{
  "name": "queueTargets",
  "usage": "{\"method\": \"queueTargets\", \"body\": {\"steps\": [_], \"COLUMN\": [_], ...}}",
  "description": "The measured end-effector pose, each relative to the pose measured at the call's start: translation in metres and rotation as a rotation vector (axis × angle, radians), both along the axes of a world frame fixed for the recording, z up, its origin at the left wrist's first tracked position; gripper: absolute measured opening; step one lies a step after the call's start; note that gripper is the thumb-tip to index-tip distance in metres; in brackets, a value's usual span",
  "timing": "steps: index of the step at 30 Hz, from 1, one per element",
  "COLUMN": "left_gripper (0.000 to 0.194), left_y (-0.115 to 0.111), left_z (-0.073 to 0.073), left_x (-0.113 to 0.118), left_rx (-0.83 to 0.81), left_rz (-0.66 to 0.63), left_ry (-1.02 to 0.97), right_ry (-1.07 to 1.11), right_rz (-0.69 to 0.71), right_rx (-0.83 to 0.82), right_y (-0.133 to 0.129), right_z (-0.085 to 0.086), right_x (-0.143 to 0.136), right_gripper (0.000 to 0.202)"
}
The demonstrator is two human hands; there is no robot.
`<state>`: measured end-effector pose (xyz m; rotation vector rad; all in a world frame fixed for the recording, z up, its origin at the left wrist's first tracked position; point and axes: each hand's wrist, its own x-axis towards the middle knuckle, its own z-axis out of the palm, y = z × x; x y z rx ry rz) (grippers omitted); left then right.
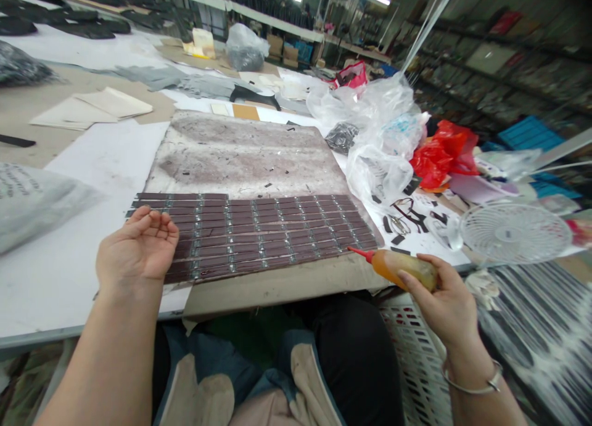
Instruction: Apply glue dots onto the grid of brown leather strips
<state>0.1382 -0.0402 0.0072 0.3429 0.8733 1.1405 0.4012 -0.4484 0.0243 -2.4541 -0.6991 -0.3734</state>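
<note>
My right hand (444, 299) grips a squeeze bottle (402, 269) of amber liquid. Its red nozzle points left, its tip by the lower right edge of the strips. Long dark brown strips (272, 232) lie side by side in rows, with shiny dark pieces across them in columns. Over their left end is my left hand (141, 241), palm turned up and fingers curled in toward the thumb. Nothing shows in its palm. Under the strips lies a stained, whitish-brown board (250, 151) with small dark scraps on it.
Clear plastic bags (379, 136), a red bag (444, 155) and a white fan (515, 232) crowd the right side. Small dark pieces (407, 216) lie between board and fan. A black curved tool (254, 96) rests behind the board. A white plastic basket (411, 346) stands below the table edge.
</note>
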Motion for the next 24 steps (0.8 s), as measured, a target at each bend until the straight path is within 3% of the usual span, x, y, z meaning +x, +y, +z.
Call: {"method": "queueTargets", "body": {"steps": [24], "left_gripper": [0.027], "left_y": [0.003], "left_z": [-0.003], "left_x": [0.0], "left_rx": [0.006], "left_rz": [0.003], "left_ry": [0.01], "right_ry": [-0.097], "right_rz": [-0.079], "right_rx": [-0.075], "right_y": [-0.013], "right_z": [0.0], "right_x": [0.014], "right_gripper": [0.057]}}
